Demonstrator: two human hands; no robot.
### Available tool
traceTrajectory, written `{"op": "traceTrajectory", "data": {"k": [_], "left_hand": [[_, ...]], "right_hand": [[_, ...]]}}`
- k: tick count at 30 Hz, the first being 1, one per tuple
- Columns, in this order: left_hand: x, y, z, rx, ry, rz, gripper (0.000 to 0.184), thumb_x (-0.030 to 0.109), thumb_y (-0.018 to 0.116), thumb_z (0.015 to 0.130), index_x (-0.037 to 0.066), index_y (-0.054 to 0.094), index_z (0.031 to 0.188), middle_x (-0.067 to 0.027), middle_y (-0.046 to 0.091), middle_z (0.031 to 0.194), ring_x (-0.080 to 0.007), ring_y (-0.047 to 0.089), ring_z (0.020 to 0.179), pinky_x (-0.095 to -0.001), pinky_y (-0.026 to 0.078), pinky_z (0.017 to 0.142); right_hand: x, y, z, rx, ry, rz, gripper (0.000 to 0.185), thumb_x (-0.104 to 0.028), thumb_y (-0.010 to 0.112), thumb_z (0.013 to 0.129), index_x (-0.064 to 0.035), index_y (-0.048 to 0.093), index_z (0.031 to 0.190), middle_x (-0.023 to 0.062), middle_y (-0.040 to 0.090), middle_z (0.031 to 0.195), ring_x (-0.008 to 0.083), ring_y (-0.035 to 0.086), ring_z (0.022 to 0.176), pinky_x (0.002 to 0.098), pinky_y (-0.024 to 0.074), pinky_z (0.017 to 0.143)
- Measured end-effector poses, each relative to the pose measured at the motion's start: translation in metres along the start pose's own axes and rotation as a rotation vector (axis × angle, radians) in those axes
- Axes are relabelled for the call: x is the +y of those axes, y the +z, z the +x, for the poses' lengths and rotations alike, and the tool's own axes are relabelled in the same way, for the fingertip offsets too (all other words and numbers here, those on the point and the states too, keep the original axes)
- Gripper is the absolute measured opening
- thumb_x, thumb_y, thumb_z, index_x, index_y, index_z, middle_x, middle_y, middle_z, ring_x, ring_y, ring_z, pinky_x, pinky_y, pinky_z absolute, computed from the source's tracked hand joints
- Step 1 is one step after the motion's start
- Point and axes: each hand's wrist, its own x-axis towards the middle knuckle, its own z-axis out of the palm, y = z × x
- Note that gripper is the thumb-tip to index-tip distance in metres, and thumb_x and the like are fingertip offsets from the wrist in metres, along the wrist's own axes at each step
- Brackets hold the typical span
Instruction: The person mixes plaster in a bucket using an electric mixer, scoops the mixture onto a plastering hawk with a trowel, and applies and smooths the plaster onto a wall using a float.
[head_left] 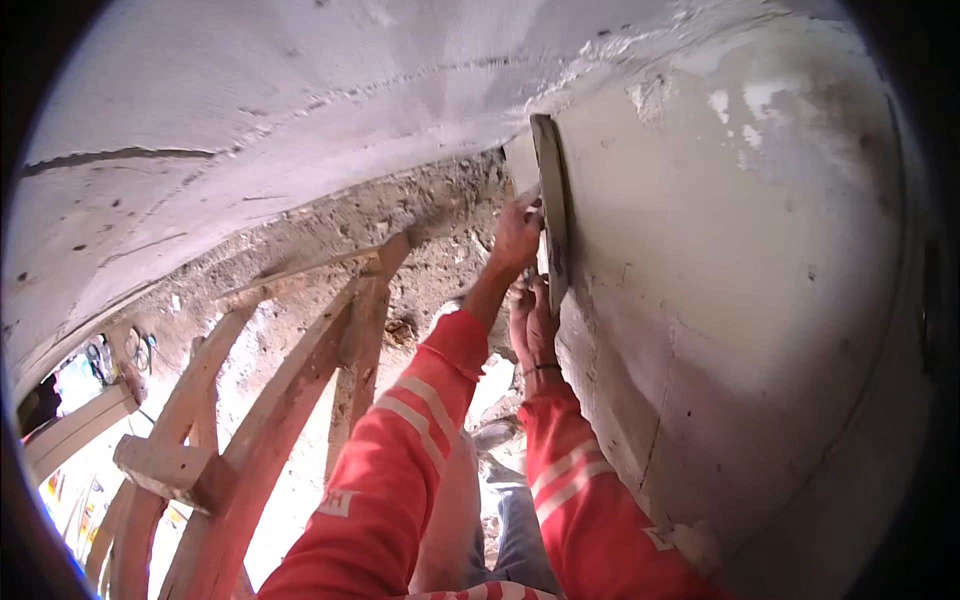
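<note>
A long, narrow plastering float (552, 205) stands nearly upright with its flat side against the smooth, pale plastered wall (720, 220). It is smeared with grey-white plaster. My left hand (517, 238) is closed around the back of the float near its middle. Lower down, my right hand (535, 325) is also closed on it, close to the bottom end. The handle itself is mostly hidden by my fingers. A dark band circles my right wrist.
A wooden trestle or ladder-like frame (300, 400) leans at the left. Another plastered surface (330, 80) with cracks spans the top. Rough dirt (440, 200) lies in the corner behind my hands. My legs and shoes show below, in bright light.
</note>
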Motion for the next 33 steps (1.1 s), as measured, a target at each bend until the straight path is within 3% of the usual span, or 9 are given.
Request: {"op": "traceTrajectory", "data": {"k": [7, 10, 14, 15, 19, 21, 24, 30, 33], "left_hand": [[0.059, 0.018, -0.026, 0.013, 0.13, 0.066, 0.048, -0.002, 0.053, 0.092, 0.0, 0.053, 0.139, -0.0228, 0.062, 0.126, -0.0219, 0.066, 0.086, -0.0331, 0.053, 0.077], [0.086, 0.03, -0.041, 0.024, 0.196, -0.143, 0.046, -0.003, 0.053, 0.091, -0.004, 0.052, 0.138, -0.0238, 0.062, 0.126, -0.0226, 0.066, 0.088, -0.0339, 0.054, 0.08], [0.163, 0.035, -0.071, 0.006, 0.14, 0.037, 0.045, 0.001, 0.054, 0.092, -0.006, 0.052, 0.137, -0.0215, 0.064, 0.113, -0.0243, 0.066, 0.087, -0.0345, 0.055, 0.082], [0.162, 0.041, -0.069, 0.002, 0.199, -0.091, 0.046, 0.006, 0.056, 0.092, -0.006, 0.052, 0.136, -0.0218, 0.063, 0.107, -0.0258, 0.065, 0.087, -0.035, 0.054, 0.082], [0.21, 0.058, -0.087, 0.04, 0.231, -0.065, 0.045, 0.009, 0.058, 0.091, -0.006, 0.055, 0.133, -0.0222, 0.064, 0.103, -0.0279, 0.065, 0.088, -0.0359, 0.053, 0.081], [0.223, 0.066, -0.099, 0.081, 0.238, 0.092, 0.046, 0.01, 0.058, 0.092, -0.004, 0.054, 0.136, -0.0215, 0.065, 0.103, -0.024, 0.066, 0.088, -0.0347, 0.053, 0.078], [0.262, 0.079, -0.108, 0.126, 0.296, 0.123, 0.045, 0.013, 0.06, 0.092, -0.004, 0.056, 0.133, -0.0202, 0.066, 0.098, -0.0232, 0.066, 0.085, -0.0343, 0.052, 0.074], [0.376, 0.12, -0.159, 0.24, 0.556, 0.102, 0.038, 0.015, 0.066, 0.091, -0.005, 0.061, 0.123, -0.0196, 0.058, 0.088, -0.0299, 0.061, 0.075, -0.0394, 0.05, 0.07], [0.431, 0.133, -0.203, 0.162, 0.708, 0.023, 0.041, 0.015, 0.066, 0.089, -0.002, 0.06, 0.125, -0.0182, 0.054, 0.088, -0.0313, 0.057, 0.077, -0.0396, 0.048, 0.071]], "right_hand": [[-0.03, 0.052, -0.064, -0.005, -0.045, 0.012, 0.009, -0.005, 0.06, 0.097, -0.0085, 0.056, 0.104, 0.0062, 0.06, 0.094, 0.0147, 0.056, 0.079, 0.0257, 0.048, 0.07], [-0.041, 0.07, -0.086, -0.074, -0.084, -0.019, 0.007, -0.006, 0.06, 0.098, -0.0086, 0.055, 0.102, 0.0067, 0.059, 0.093, 0.0149, 0.055, 0.079, 0.0258, 0.0462, 0.07], [-0.058, 0.097, -0.122, -0.194, -0.089, -0.003, 0.007, -0.007, 0.06, 0.097, -0.0098, 0.054, 0.098, 0.0057, 0.057, 0.09, 0.0137, 0.054, 0.081, 0.0254, 0.0443, 0.069], [-0.063, 0.107, -0.135, -0.193, -0.083, 0.003, 0.007, -0.007, 0.061, 0.097, -0.01, 0.054, 0.097, 0.0055, 0.057, 0.09, 0.0136, 0.054, 0.08, 0.0253, 0.0444, 0.07], [-0.087, 0.142, -0.174, -0.255, -0.085, -0.008, 0.005, -0.01, 0.057, 0.099, -0.0106, 0.052, 0.1, 0.0076, 0.057, 0.092, 0.0141, 0.05, 0.076, 0.0259, 0.0428, 0.067], [-0.101, 0.148, -0.2, -0.208, -0.073, -0.036, 0.004, -0.011, 0.056, 0.099, -0.0118, 0.052, 0.099, 0.0076, 0.057, 0.091, 0.0134, 0.05, 0.074, 0.0262, 0.0428, 0.065], [-0.122, 0.193, -0.236, -0.082, -0.053, -0.054, 0.005, -0.014, 0.055, 0.1, -0.0138, 0.052, 0.096, 0.0073, 0.058, 0.088, 0.0107, 0.049, 0.067, 0.0246, 0.0423, 0.059], [-0.173, 0.24, -0.314, -0.154, -0.073, -0.051, 0.011, -0.022, 0.056, 0.1, -0.0118, 0.055, 0.101, 0.0031, 0.057, 0.086, 0.0072, 0.045, 0.063, 0.0219, 0.0399, 0.054], [-0.195, 0.232, -0.347, -0.608, -0.043, -0.019, 0.025, -0.028, 0.05, 0.103, -0.0102, 0.054, 0.121, 0.0053, 0.061, 0.105, 0.0111, 0.057, 0.079, 0.0273, 0.0494, 0.067]]}}
